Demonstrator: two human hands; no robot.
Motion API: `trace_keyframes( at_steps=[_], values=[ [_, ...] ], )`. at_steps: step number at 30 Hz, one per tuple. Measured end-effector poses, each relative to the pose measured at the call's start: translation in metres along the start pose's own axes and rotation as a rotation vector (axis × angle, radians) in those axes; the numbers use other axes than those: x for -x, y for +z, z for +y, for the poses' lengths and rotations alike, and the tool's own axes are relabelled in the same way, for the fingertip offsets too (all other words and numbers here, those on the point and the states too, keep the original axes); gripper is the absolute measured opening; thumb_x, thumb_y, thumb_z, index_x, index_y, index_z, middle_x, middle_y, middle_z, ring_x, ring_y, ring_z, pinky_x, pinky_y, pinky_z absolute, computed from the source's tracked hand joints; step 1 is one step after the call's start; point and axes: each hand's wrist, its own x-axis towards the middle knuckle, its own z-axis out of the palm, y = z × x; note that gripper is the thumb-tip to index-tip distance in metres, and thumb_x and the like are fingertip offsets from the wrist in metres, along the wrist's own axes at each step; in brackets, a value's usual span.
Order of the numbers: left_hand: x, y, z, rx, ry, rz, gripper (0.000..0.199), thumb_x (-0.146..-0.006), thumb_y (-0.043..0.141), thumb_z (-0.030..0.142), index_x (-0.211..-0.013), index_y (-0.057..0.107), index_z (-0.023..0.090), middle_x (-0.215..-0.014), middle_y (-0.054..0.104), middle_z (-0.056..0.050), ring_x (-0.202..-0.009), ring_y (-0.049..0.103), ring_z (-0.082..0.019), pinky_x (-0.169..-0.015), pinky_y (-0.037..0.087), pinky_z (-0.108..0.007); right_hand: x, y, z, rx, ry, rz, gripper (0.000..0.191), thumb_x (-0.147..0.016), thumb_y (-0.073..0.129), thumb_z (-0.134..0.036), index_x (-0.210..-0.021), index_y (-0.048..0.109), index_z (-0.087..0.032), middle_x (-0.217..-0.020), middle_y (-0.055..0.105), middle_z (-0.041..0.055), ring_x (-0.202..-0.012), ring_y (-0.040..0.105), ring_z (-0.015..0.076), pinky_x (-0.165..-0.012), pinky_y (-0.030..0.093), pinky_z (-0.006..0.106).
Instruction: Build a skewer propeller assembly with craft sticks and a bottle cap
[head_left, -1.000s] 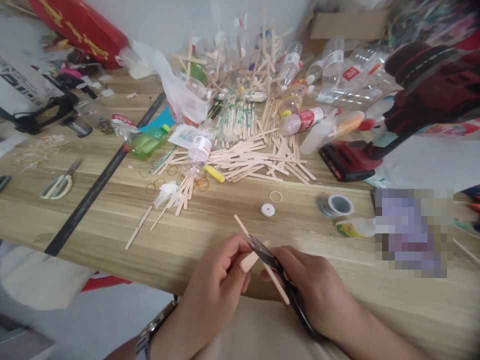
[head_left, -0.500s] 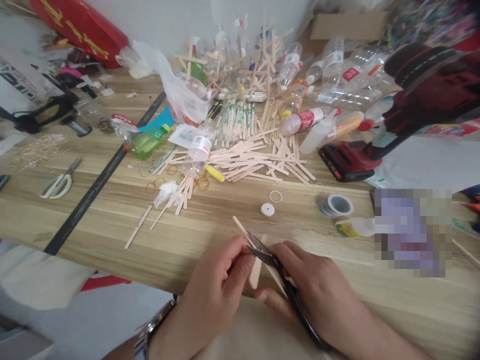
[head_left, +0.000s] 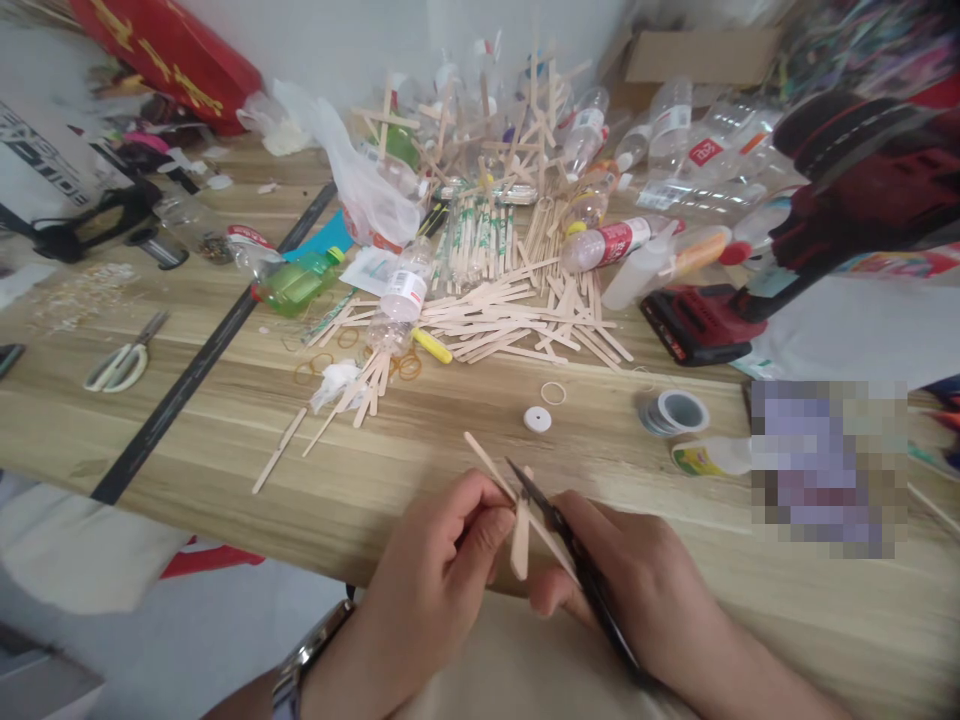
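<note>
Two crossed wooden craft sticks (head_left: 520, 552) are pinched between the thumb and fingers of my left hand (head_left: 439, 575), near where they cross. My right hand (head_left: 641, 565) is wrapped around black scissors (head_left: 585, 575), whose blades point up and to the left over the sticks. The long stick runs from the upper left toward my right hand; the other stands across it. Whether the blades touch the wood I cannot tell. Just beyond my hands lie a white disc (head_left: 538, 419) with a small hole and a pale ring (head_left: 553, 393).
Loose craft sticks (head_left: 495, 325) lie piled behind, near a clear bottle (head_left: 403, 290) with sticks in its mouth. White-handled scissors (head_left: 120, 365) rest at left. On the right are a red power drill (head_left: 802, 230), a grey spool (head_left: 679, 412) and a glue bottle (head_left: 709, 457).
The scissor blades have closed together and shifted slightly right and up, away from my left fingertips. The crossed sticks have turned a little in my left hand.
</note>
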Motion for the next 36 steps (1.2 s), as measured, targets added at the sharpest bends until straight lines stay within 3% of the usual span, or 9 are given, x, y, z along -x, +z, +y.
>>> trace_keyframes(
  at_steps=[2, 5, 9, 14, 18, 23, 27, 33, 36],
  values=[
    [0.0, -0.001, 0.0, 0.028, -0.012, 0.003, 0.025, -0.097, 0.044, 0.038, -0.083, 0.057, 0.021, -0.069, 0.059, 0.002, -0.063, 0.053, -0.014, -0.058, 0.04, -0.022, -0.001, -0.004, 0.003, -0.003, 0.03, 0.039, 0.042, -0.096, 0.041, -0.057, -0.077, 0.052, -0.021, -0.048, 0.052, -0.0049, -0.034, 0.045, 0.0098, -0.037, 0.035, 0.021],
    [0.001, -0.002, 0.0, 0.087, -0.02, -0.005, 0.025, -0.097, 0.044, 0.039, -0.085, 0.057, 0.021, -0.064, 0.055, 0.003, -0.06, 0.052, -0.014, -0.057, 0.04, -0.022, -0.001, -0.012, 0.008, -0.034, 0.067, 0.003, 0.038, -0.088, 0.056, -0.059, -0.084, 0.053, -0.021, -0.055, 0.055, -0.0037, -0.044, 0.052, 0.0121, -0.042, 0.041, 0.021],
    [0.0, -0.003, 0.0, 0.063, 0.002, 0.003, 0.027, -0.097, 0.045, 0.039, -0.077, 0.053, 0.021, -0.061, 0.053, 0.004, -0.058, 0.051, -0.013, -0.056, 0.039, -0.023, 0.006, -0.015, 0.011, -0.068, 0.101, -0.022, 0.043, -0.087, 0.053, -0.063, -0.093, 0.053, -0.021, -0.067, 0.06, -0.0005, -0.052, 0.056, 0.0145, -0.046, 0.045, 0.023],
    [0.0, -0.004, 0.003, -0.011, 0.022, -0.016, 0.03, -0.097, 0.045, 0.039, -0.072, 0.049, 0.022, -0.06, 0.053, 0.005, -0.056, 0.049, -0.013, -0.055, 0.036, -0.022, 0.014, -0.008, 0.007, -0.087, 0.117, -0.096, 0.029, -0.092, 0.051, -0.051, -0.094, 0.054, -0.022, -0.071, 0.064, 0.002, -0.053, 0.057, 0.0158, -0.046, 0.042, 0.024],
    [0.0, -0.004, 0.002, -0.015, 0.035, -0.017, 0.027, -0.096, 0.046, 0.036, -0.073, 0.05, 0.022, -0.061, 0.053, 0.005, -0.056, 0.049, -0.013, -0.055, 0.037, -0.022, 0.01, -0.004, 0.004, -0.129, 0.111, -0.132, 0.03, -0.088, 0.057, -0.049, -0.1, 0.058, -0.021, -0.077, 0.069, 0.0057, -0.06, 0.063, 0.0188, -0.051, 0.045, 0.026],
    [0.001, -0.003, 0.0, -0.014, 0.045, -0.021, 0.024, -0.096, 0.046, 0.033, -0.075, 0.05, 0.022, -0.06, 0.051, 0.005, -0.056, 0.049, -0.012, -0.053, 0.036, -0.022, 0.002, -0.012, -0.001, -0.074, 0.067, -0.186, 0.027, -0.086, 0.061, -0.047, -0.094, 0.059, -0.02, -0.074, 0.068, 0.0049, -0.058, 0.067, 0.0181, -0.05, 0.047, 0.024],
    [0.002, -0.002, 0.0, -0.018, 0.09, -0.003, 0.023, -0.095, 0.046, 0.031, -0.075, 0.05, 0.022, -0.06, 0.049, 0.006, -0.055, 0.047, -0.012, -0.052, 0.035, -0.021, 0.002, -0.013, -0.004, 0.0, 0.007, -0.144, 0.028, -0.086, 0.062, -0.046, -0.092, 0.057, -0.02, -0.073, 0.067, 0.0039, -0.056, 0.067, 0.0183, -0.046, 0.047, 0.024],
    [0.004, 0.0, -0.001, -0.036, 0.091, 0.017, 0.015, -0.092, 0.045, 0.024, -0.083, 0.057, 0.023, -0.059, 0.047, 0.006, -0.054, 0.045, -0.012, -0.049, 0.034, -0.021, 0.009, -0.004, 0.0, -0.003, 0.022, -0.166, 0.01, -0.085, 0.055, -0.019, -0.094, 0.059, -0.018, -0.073, 0.068, 0.0048, -0.055, 0.065, 0.0178, -0.046, 0.048, 0.024],
    [0.004, 0.0, -0.001, -0.039, 0.07, 0.029, 0.017, -0.092, 0.047, 0.023, -0.077, 0.055, 0.022, -0.058, 0.046, 0.006, -0.054, 0.044, -0.013, -0.05, 0.033, -0.022, 0.012, 0.002, 0.002, -0.061, 0.018, -0.161, 0.012, -0.089, 0.047, -0.019, -0.083, 0.058, -0.019, -0.066, 0.067, 0.0047, -0.051, 0.061, 0.0162, -0.045, 0.045, 0.023]
  ],
)
